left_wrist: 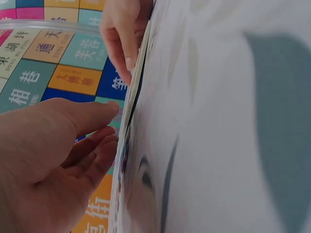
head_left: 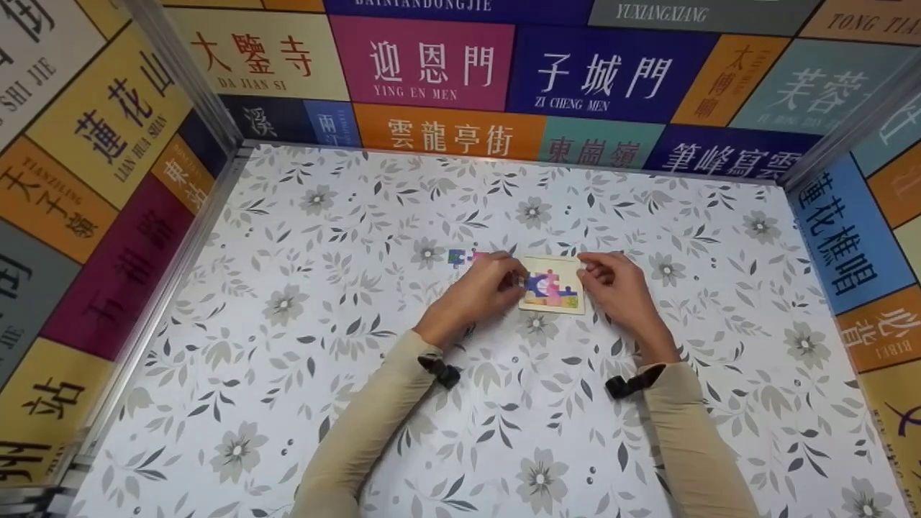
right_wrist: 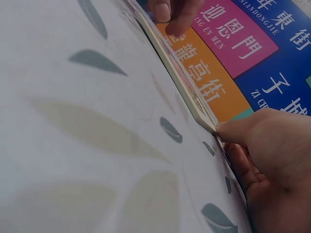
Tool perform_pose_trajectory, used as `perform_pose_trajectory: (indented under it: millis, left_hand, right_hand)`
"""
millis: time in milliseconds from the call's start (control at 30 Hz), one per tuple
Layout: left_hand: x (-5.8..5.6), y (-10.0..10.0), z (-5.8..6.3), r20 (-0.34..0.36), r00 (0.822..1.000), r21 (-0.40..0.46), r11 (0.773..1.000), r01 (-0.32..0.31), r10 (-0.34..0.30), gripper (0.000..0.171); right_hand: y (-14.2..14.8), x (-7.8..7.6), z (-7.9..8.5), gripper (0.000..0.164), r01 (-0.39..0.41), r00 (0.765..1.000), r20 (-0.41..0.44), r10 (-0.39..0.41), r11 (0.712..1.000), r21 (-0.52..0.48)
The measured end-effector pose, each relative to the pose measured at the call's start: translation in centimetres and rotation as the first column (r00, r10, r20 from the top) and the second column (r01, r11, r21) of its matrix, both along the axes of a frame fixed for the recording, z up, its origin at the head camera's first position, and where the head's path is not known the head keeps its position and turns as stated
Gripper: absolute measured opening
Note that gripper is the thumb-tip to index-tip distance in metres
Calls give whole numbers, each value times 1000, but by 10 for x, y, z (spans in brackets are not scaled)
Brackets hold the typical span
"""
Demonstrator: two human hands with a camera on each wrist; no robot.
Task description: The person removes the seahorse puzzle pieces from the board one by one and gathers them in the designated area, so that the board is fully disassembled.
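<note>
A small square jigsaw board point(head_left: 570, 265) with a pale raised rim lies on the floral cloth. Joined purple, pink and yellow-green pieces point(head_left: 552, 288) fill its lower part, while cream backing shows above. At the board's left side my left hand point(head_left: 483, 288) has its fingertips right over the purple pieces. Nothing shows between its loosely bent fingers point(left_wrist: 99, 158) in the left wrist view. My right hand point(head_left: 615, 288) holds the board's upper right corner, thumb and forefinger at the rim. The right wrist view shows a fingertip against that corner of the board point(right_wrist: 187, 92).
A blue puzzle piece point(head_left: 456, 257) lies left of the board, with a pink piece point(head_left: 476, 255) partly hidden behind my left hand. Flower-patterned cloth point(head_left: 360, 432) covers the table. Colourful lettered panels point(head_left: 432, 65) wall its back and sides.
</note>
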State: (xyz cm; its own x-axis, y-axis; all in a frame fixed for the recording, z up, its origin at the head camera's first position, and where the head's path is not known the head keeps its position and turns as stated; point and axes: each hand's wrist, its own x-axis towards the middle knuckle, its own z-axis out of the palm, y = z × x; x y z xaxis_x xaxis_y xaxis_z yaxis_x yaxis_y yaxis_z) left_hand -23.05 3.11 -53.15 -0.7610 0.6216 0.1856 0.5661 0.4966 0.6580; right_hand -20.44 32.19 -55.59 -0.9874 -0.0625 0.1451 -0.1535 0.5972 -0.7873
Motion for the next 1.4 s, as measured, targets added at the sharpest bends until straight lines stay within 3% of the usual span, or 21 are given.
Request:
perform_pose_trajectory:
  millis: [233, 433, 767, 1100, 1400]
  left_hand:
    - [1, 28, -1, -5, 999, 9, 999, 49, -49, 26]
    - [-1, 42, -2, 13, 999, -13, 999, 42, -42, 28]
    - [1, 44, -1, 83, 996, -74, 997, 21, -15, 37]
    - [3, 44, -3, 42, 999, -84, 996, 27, -24, 35]
    - [5, 45, -3, 41, 999, -73, 997, -1, 4, 50]
  right_hand:
    - [0, -1, -1, 32, 9, 1000, -2, -9, 1000, -4]
    - [0, -3, -1, 32, 8, 1000, 8, -8, 1000, -5]
    - [1, -3, -1, 32, 8, 1000, 5, -8, 1000, -2]
    - [1, -2, -1, 32, -5, 1000, 5, 5, 999, -33]
    - [1, -2, -1, 34, 2, 1000, 19, -2, 1000, 2]
